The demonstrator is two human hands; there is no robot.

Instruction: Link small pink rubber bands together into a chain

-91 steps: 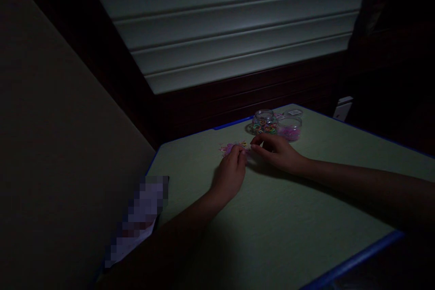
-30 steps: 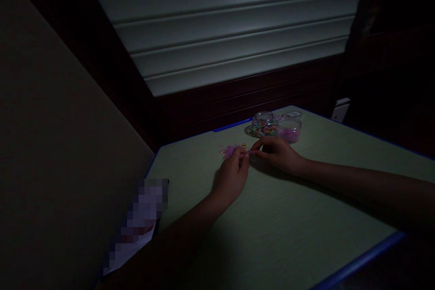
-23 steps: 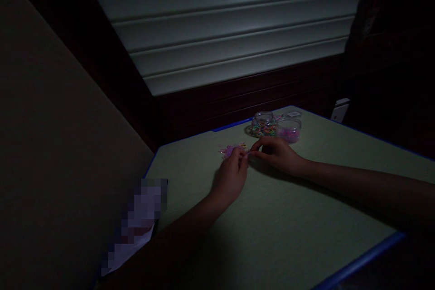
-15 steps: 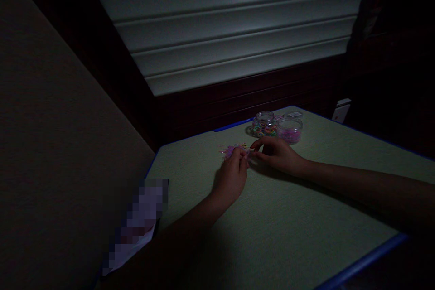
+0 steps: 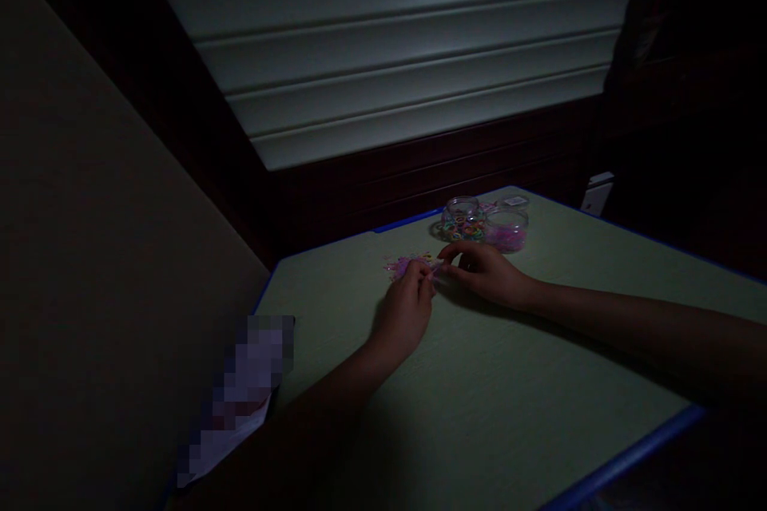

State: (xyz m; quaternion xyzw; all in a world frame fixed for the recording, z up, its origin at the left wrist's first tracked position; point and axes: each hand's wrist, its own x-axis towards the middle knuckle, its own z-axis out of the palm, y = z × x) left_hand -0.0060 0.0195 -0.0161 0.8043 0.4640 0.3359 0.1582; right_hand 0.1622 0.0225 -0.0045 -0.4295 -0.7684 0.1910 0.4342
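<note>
A small pile of pink, purple and yellow bits (image 5: 398,265), too dim to name, lies on the green-topped table (image 5: 479,383). My left hand (image 5: 408,299) rests at the pile's near right side, fingers bent into a pinch on something small and pinkish. Just to its right is my right hand (image 5: 488,275), its thumb and index finger drawn close together at the left hand's fingertips. Whatever is between those fingers is too small and dark to make out. Behind the right hand stand a clear jar of coloured elastic bands (image 5: 462,222) and a clear jar of pink bits (image 5: 506,233).
A clear lid (image 5: 514,203) with a label lies behind the jars. At the table's left edge is a blurred, pixelated flat item (image 5: 248,383). A pale wall (image 5: 108,239) rises on the left, and slatted panels (image 5: 419,56) stand beyond the table.
The view has shifted slightly, so everything sits a little further left. Both hands keep nearly the same pose, fingertips together beside the pile.
</note>
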